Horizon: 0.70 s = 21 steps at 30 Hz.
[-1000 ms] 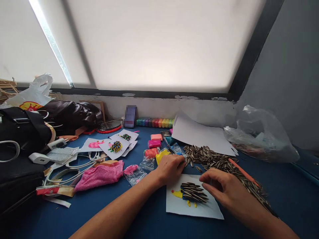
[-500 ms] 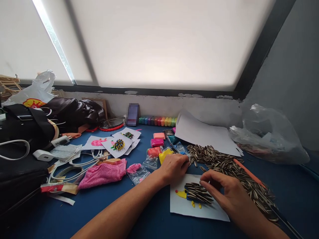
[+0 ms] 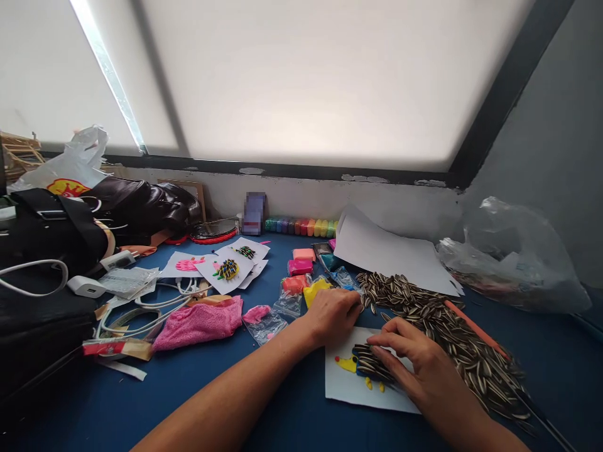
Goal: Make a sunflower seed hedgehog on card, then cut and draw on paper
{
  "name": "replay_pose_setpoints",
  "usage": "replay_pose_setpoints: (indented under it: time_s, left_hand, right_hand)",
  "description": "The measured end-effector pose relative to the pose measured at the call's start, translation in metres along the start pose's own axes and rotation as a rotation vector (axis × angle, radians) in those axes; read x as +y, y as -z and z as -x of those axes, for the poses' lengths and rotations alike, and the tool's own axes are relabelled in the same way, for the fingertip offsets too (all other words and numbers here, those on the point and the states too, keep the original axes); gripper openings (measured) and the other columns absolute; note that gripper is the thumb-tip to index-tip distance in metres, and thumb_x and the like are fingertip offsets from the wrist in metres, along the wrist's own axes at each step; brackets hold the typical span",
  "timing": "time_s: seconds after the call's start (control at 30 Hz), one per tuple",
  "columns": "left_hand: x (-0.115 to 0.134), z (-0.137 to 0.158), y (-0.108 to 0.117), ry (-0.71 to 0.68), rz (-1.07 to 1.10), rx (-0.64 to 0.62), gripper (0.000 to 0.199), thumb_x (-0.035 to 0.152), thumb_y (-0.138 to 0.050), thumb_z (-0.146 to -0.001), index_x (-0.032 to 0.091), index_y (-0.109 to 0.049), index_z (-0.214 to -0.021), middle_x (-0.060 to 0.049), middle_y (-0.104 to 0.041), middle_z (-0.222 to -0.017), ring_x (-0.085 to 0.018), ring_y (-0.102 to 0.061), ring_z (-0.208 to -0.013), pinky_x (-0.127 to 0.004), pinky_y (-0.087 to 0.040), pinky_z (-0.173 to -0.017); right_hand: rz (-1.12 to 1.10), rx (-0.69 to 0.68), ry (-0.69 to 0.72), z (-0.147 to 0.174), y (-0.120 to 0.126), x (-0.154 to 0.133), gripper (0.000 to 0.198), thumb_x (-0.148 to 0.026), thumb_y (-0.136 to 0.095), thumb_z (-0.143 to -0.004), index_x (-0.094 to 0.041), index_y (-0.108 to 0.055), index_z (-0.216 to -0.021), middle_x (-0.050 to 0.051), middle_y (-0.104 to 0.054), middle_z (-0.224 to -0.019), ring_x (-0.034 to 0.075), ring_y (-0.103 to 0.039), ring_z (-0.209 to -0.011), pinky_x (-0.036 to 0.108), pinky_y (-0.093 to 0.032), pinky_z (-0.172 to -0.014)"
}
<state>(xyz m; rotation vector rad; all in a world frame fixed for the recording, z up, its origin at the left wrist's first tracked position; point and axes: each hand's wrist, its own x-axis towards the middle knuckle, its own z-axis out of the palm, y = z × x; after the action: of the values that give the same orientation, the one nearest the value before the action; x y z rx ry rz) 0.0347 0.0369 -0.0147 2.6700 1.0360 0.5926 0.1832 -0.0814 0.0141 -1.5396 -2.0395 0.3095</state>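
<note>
1. You are working on a seed-covered hedgehog [image 3: 366, 363], which is lying around the middle of the white sheet [image 3: 340, 390] on the blue table [image 3: 299, 411].
2. Its yellow snout is pointing toward the sheet's left edge; its long axis is running left to right, dipping slightly toward the near right corner.
3. You are reaching your right hand [image 3: 421, 361] over the sheet's right edge, thumb and forefinger nearly meeting at the seeds; whether they are gripping one, I cannot tell.
4. You are resting your left hand [image 3: 333, 312] at the sheet's far edge, fingers curling; whether they are holding anything, I cannot tell.
</note>
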Motion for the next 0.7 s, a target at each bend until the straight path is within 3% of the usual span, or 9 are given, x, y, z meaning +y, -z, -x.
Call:
replay_pose_setpoints:
  time_s: [0.7]
  left_hand:
    - [-0.0015,0.0001,-0.0006,-0.009,-0.020,0.007,0.017,0.028,-0.051,-0.091,0.018,-0.064,-0.084,-0.004,-0.070,-0.083,-0.017,-0.063,-0.077,-0.025,-0.038,-0.062]
  right_hand:
    - [0.053,-0.020,0.023,-0.0005,0.0033,0.0013,0.020,-0.021,-0.050,-0.091,-0.022,-0.070,-0.090,0.004,-0.060,-0.085,0.016,-0.063,-0.071,0.027,-0.050,-0.063]
